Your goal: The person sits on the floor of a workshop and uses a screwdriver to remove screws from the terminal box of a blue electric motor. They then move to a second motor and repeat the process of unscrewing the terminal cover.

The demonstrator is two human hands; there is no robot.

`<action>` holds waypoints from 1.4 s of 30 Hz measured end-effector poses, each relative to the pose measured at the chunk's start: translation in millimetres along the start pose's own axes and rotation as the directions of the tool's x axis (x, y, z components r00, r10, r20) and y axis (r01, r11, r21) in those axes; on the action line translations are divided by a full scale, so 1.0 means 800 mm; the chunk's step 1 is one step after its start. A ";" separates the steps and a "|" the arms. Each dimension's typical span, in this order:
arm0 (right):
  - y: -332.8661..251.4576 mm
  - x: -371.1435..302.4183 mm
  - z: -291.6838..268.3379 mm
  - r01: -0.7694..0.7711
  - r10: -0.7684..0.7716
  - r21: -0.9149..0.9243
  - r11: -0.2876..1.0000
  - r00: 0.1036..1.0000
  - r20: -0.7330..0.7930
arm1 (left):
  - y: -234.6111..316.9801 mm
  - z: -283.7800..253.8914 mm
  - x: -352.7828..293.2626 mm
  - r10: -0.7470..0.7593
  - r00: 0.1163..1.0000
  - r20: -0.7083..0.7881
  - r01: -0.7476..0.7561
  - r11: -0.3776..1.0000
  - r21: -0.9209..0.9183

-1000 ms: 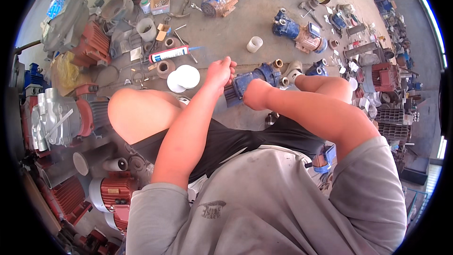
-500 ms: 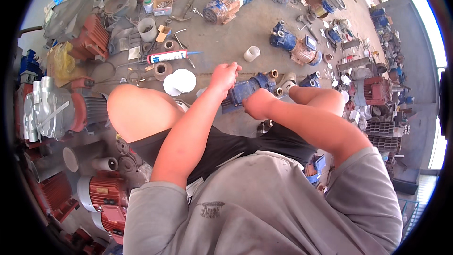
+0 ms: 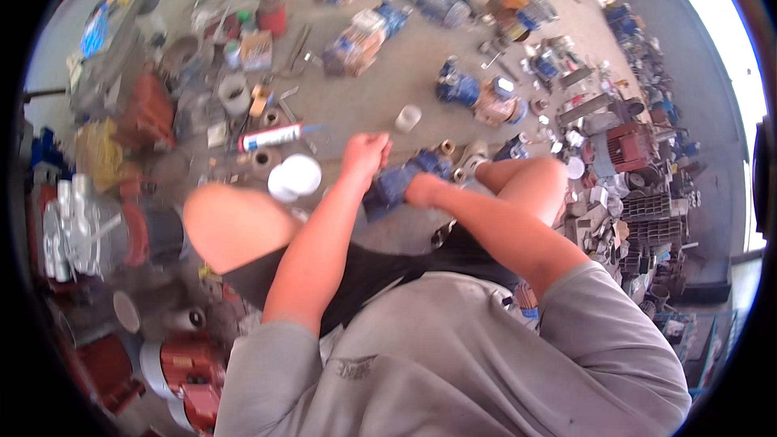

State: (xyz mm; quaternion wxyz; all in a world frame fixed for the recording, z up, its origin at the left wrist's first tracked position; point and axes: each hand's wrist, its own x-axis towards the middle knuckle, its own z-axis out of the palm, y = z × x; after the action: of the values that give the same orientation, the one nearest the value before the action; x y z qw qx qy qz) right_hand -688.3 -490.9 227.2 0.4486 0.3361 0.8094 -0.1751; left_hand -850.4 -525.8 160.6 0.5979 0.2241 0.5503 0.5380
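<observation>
A blue electric motor [image 3: 392, 186] lies on the floor between my legs, its shaft end with a brass-coloured ring pointing to the far right. My left hand [image 3: 366, 154] is closed above its far left side, fingers curled in; anything inside them is hidden. Close over the motor's right side is my right hand [image 3: 422, 191], also curled, and its fingertips are turned away from view. Whether it touches the casing I cannot tell. Beyond my hands stands a small white plastic cup [image 3: 408, 119]. White round lids [image 3: 299, 174] lie to the left of my left hand.
A sealant cartridge [image 3: 271, 137] with a blue nozzle lies at the left, near metal rings and tools. More blue and rusty motors [image 3: 477, 95] sit farther off. Red motors [image 3: 182, 360] stand at lower left, and piled parts [image 3: 639, 210] line the right side.
The whole view has shifted, with floor things now farther left and mostly lower, and the picture is blurrier. Both hands stay closed near the blue motor.
</observation>
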 end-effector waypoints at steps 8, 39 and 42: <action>-0.044 -0.024 0.023 0.209 -0.297 -0.415 0.886 0.942 -0.159 | 0.001 0.017 -0.016 -0.149 0.983 -0.109 0.145 0.989 -0.037; 0.129 -0.070 -0.070 0.617 0.051 0.639 0.460 0.700 -0.712 | 0.076 0.016 -0.031 -0.123 0.967 -0.225 0.036 0.935 -0.354; 0.131 -0.072 -0.071 0.576 0.052 0.698 0.425 0.754 -0.654 | 0.077 0.015 -0.033 -0.126 0.963 -0.237 0.033 0.932 -0.360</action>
State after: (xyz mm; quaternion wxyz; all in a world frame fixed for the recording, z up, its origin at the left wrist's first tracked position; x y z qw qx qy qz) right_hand -628.2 -405.4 308.1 -0.0974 0.4115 0.7412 -0.5214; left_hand -858.9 -525.8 228.0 0.5735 0.0191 0.5260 0.6278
